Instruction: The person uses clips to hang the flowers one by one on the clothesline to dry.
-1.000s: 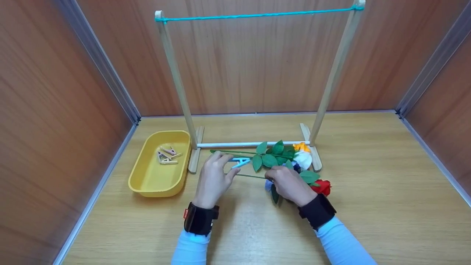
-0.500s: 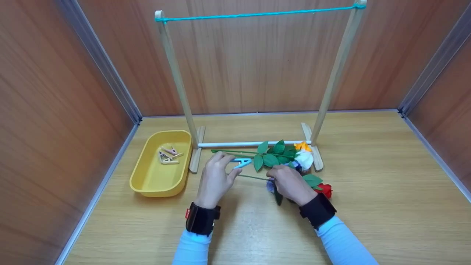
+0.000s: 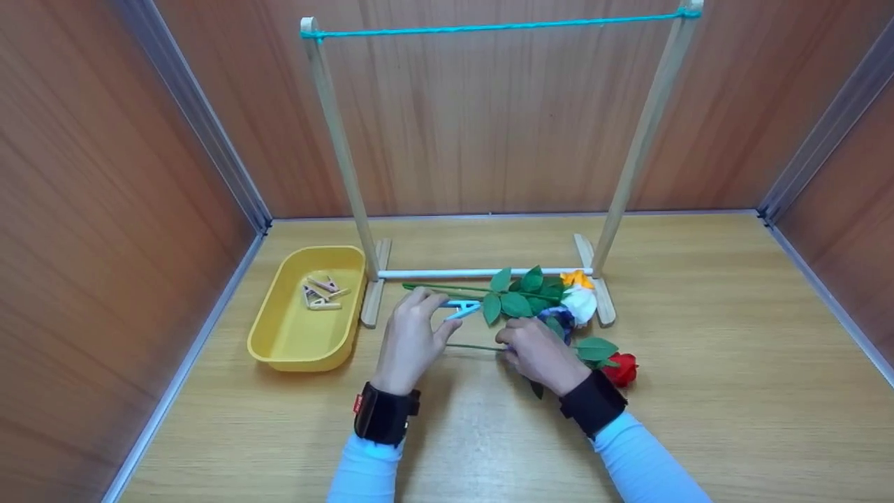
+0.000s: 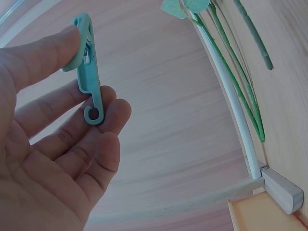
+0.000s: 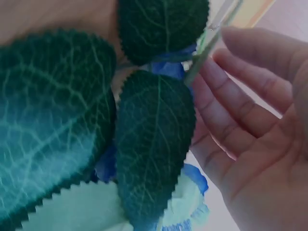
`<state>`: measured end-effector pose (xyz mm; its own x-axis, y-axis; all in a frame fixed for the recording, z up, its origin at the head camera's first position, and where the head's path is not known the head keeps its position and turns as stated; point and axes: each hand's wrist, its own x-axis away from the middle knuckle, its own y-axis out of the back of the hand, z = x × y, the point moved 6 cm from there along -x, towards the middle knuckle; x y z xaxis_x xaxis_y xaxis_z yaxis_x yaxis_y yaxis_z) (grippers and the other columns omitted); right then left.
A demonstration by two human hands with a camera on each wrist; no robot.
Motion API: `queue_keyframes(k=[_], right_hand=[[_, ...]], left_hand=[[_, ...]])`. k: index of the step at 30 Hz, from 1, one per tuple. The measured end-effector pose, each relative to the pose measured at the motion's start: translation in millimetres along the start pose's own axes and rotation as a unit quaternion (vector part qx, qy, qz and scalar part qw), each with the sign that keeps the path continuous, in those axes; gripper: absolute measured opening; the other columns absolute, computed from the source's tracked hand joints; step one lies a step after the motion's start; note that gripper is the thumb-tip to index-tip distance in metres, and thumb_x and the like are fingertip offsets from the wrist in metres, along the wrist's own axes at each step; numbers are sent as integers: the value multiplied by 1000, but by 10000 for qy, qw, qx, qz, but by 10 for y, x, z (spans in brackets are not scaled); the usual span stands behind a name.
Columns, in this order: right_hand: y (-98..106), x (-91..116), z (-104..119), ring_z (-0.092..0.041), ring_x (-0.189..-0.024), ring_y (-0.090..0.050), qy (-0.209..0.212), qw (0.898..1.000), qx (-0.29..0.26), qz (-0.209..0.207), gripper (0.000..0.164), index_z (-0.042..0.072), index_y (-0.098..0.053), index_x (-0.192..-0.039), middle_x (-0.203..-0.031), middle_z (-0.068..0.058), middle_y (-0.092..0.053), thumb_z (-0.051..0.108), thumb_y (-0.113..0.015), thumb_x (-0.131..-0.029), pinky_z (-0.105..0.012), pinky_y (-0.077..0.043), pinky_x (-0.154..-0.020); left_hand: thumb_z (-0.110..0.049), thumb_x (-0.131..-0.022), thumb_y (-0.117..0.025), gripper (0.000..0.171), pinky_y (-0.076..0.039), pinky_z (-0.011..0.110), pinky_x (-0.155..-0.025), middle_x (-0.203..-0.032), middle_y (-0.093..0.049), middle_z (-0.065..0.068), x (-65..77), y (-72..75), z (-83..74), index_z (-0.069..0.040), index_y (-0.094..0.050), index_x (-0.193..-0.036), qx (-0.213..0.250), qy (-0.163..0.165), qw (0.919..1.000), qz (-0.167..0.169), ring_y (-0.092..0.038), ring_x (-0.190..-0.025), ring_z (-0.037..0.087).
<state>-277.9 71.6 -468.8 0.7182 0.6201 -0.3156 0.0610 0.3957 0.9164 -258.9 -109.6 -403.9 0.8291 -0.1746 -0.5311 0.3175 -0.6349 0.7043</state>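
My left hand (image 3: pixel 408 342) pinches a light-blue clothespin (image 3: pixel 464 308) between thumb and fingers. In the left wrist view the thumb presses one leg of the clothespin (image 4: pixel 90 53), and its hooked end points down by the fingertips. My right hand (image 3: pixel 541 353) pinches the thin green stem (image 3: pixel 475 346) of an artificial rose with a red bloom (image 3: pixel 621 369). Large green leaves (image 5: pixel 156 139) fill much of the right wrist view, with blue petals (image 5: pixel 195 178) partly hidden behind them. Beyond my hands lie artificial flowers: an orange bloom (image 3: pixel 577 278), a white bloom (image 3: pixel 581 305) and a dark-blue bloom (image 3: pixel 564 318).
A yellow basin (image 3: pixel 297 342) with several light wooden clothespins (image 3: pixel 323 293) stands at the left. Behind the flowers rises a wooden frame (image 3: pixel 342 150) with a teal cord (image 3: pixel 499 27) across its top and a white bar (image 3: pixel 447 274) low down. Wood-grain panels (image 3: pixel 489 126) enclose the table.
My right hand has shifted slightly left and nearer, and the red bloom has moved right and nearer. A purple-blue flower seen beside that hand earlier is now mostly covered. My left hand stays nearly still.
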Motion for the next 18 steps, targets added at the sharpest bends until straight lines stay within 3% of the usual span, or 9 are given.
queue_keyframes(k=[8, 15, 18], right_hand=[[-52, -16, -33, -26, -82, -70, -22, 9999, 80, 71, 8, 6, -78, -92, -86, -7, -74, 3, -82, -85, -45, -53, -77], [114, -13, -57, -23, -75, -68, -92, 9975, -286, -634, 13, 2, -76, -90, -82, -9, -70, -8, -73, -81, -38, -56, -66], [196, -14, -70, -22, -77, -68, -190, 9948, -425, -911, 15, 1, -77, -94, -84, -7, -70, -9, -71, -84, -36, -58, -68]], left_hand=[[-18, -84, -86, 36, -58, 35, -81, -102, -68, 9, -11, -7, 7, 0, -75, -113, -2, 34, 10000, 22, -67, -93, 24], [-16, -85, -85, 35, -58, 36, -81, -102, -69, 10, -12, 14, 28, 0, -75, -114, -43, -2, 9999, -101, -67, -93, 25], [-16, -86, -85, 34, -57, 36, -79, -101, -68, 10, -8, 18, 39, 0, -75, -114, -31, 64, 9999, -128, -66, -91, 24]])
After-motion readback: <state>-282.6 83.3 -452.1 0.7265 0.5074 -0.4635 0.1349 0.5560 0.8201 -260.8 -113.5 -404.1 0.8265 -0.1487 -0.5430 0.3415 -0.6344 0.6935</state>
